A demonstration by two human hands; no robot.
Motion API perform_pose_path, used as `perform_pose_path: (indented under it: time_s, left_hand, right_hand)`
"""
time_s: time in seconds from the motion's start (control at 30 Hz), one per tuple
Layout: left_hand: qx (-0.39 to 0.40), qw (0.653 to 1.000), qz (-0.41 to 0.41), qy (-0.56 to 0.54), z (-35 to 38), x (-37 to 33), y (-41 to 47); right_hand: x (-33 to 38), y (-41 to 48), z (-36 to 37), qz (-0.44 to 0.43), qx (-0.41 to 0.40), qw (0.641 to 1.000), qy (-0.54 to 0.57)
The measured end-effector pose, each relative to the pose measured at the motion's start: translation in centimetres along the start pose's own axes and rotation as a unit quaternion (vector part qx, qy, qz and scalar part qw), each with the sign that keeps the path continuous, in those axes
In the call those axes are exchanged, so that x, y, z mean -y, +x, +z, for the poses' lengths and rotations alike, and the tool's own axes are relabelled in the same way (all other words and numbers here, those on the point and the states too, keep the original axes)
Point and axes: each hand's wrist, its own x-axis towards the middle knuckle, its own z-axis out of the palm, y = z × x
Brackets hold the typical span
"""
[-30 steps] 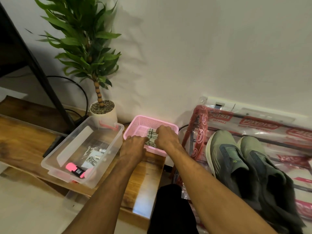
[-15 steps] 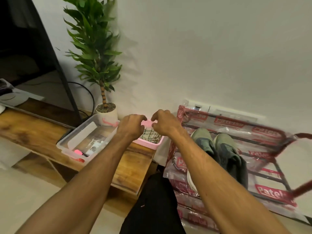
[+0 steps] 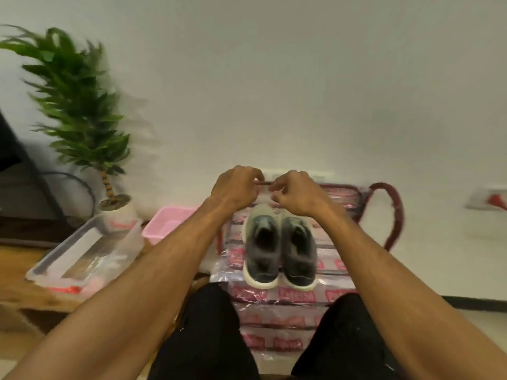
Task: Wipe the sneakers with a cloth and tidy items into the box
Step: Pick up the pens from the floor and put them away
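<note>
A pair of grey-green sneakers (image 3: 278, 250) with white soles stands side by side, toes toward the wall, on a plastic-wrapped red rack (image 3: 277, 297). My left hand (image 3: 236, 187) and my right hand (image 3: 297, 194) hover close together just above the toes, fingers curled, with nothing visible in either. The pink basket (image 3: 164, 226) sits left of the rack; the view is blurred and no cloth shows in it. A clear plastic box (image 3: 85, 250) with small items and something pink stands further left.
The box and basket rest on a low wooden bench (image 3: 16, 272). A potted plant (image 3: 79, 111) stands behind them against the white wall. A dark stand leg and cable are at far left. My black-trousered knees are at the bottom.
The view has swung right from the basket to the sneakers. Both hands left the basket, where the checked cloth lay, and moved over the sneakers' toes.
</note>
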Motion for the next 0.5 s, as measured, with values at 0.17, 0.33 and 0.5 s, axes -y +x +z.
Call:
perform_pose_path:
  time_s: [0.17,0.33,0.5]
  left_hand:
    - [0.042,0.992,0.111,-0.039,4.2,-9.7,1.7]
    - [0.098,0.968,0.220,-0.066,10.7,-19.4,1.4]
    - [0.188,0.932,0.302,-0.075,17.5,-28.3,-2.2]
  right_hand:
    - [-8.6,-4.7,-4.1,0.086,-0.036,0.996,-0.005]
    - [-16.7,-12.3,-7.6,0.210,-0.075,0.975,-0.018]
    - [-24.1,-20.8,-8.4,0.340,-0.105,0.935,-0.006]
